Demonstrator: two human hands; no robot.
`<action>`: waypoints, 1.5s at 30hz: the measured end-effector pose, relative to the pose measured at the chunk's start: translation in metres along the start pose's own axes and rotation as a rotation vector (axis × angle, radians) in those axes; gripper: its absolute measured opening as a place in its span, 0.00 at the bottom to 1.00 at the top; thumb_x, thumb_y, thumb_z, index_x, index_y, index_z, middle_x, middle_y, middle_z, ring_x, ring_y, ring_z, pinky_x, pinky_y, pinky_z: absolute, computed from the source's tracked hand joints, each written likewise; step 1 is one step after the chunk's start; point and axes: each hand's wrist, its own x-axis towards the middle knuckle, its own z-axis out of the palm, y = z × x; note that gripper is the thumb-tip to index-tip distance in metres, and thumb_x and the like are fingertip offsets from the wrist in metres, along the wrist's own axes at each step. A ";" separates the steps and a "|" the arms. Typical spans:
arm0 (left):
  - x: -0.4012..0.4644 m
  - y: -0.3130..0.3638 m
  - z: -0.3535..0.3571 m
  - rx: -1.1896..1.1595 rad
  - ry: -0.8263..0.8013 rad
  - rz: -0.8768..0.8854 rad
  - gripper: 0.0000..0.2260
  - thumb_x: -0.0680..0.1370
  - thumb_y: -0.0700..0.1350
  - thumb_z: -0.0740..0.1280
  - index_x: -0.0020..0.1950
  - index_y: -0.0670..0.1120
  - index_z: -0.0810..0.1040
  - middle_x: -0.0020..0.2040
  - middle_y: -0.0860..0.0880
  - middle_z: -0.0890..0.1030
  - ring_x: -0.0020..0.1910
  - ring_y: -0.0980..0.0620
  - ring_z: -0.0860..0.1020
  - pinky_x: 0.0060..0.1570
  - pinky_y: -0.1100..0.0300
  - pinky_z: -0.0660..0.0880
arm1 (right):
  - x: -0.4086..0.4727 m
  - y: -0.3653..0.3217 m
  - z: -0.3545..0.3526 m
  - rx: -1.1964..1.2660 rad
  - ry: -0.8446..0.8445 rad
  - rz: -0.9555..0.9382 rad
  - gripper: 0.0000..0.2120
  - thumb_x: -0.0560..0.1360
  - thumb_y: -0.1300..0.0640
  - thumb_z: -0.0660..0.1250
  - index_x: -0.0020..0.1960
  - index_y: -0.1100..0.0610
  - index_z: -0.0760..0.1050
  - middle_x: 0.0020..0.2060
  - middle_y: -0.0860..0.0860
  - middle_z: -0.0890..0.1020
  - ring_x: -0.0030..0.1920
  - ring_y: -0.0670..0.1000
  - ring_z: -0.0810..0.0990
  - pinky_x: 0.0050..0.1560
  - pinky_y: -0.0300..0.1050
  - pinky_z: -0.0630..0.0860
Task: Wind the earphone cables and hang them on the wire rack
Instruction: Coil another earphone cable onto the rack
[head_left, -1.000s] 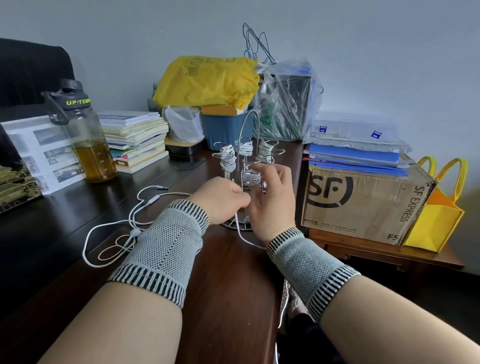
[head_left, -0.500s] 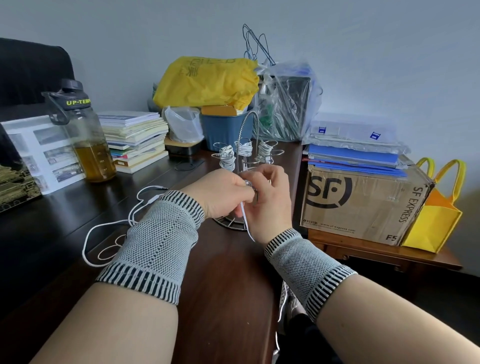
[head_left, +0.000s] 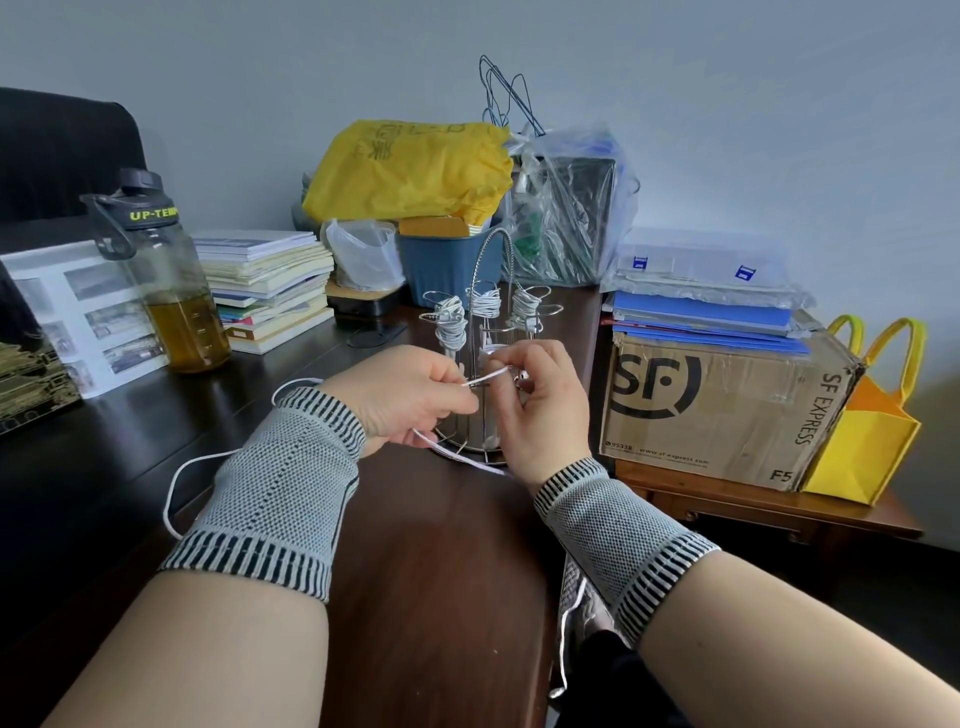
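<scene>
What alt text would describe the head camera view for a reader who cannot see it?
Two hands, the left hand and the right hand, pinch a white earphone cable stretched between them in front of a wire rack already holding three wound cables, on a dark desk crowded with books, a bottle and bags.

A bottle (head_left: 161, 280) of amber liquid stood on the dark table (head_left: 436, 545), just beside a stack of books (head_left: 267, 288). Behind them sat a blue bin (head_left: 447, 267) under a yellow bag (head_left: 410, 171), with a clear plastic bag (head_left: 571, 208) to its right. On a lower side table (head_left: 769, 512) rested a cardboard box (head_left: 722, 410) topped with blue folders (head_left: 706, 322), a yellow tote (head_left: 867, 441) touching its right end.
</scene>
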 end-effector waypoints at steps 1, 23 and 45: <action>-0.001 0.000 -0.004 0.002 0.024 0.017 0.09 0.77 0.39 0.68 0.37 0.45 0.73 0.22 0.56 0.64 0.21 0.59 0.62 0.32 0.63 0.66 | 0.001 0.000 -0.001 0.006 -0.002 0.002 0.02 0.75 0.58 0.67 0.46 0.54 0.78 0.46 0.47 0.78 0.48 0.51 0.79 0.48 0.54 0.78; 0.029 0.006 0.031 -0.164 0.701 0.224 0.15 0.77 0.52 0.69 0.35 0.45 0.82 0.27 0.52 0.76 0.31 0.52 0.75 0.39 0.54 0.77 | 0.029 -0.013 -0.009 0.234 -0.026 0.499 0.16 0.78 0.51 0.64 0.33 0.56 0.73 0.25 0.44 0.72 0.27 0.42 0.68 0.34 0.39 0.68; 0.033 0.005 0.034 0.111 0.650 0.168 0.18 0.80 0.50 0.63 0.34 0.42 0.82 0.32 0.45 0.81 0.34 0.46 0.77 0.38 0.56 0.74 | 0.042 -0.016 -0.004 0.182 0.044 0.682 0.16 0.73 0.52 0.66 0.35 0.65 0.79 0.22 0.49 0.73 0.26 0.48 0.70 0.32 0.41 0.70</action>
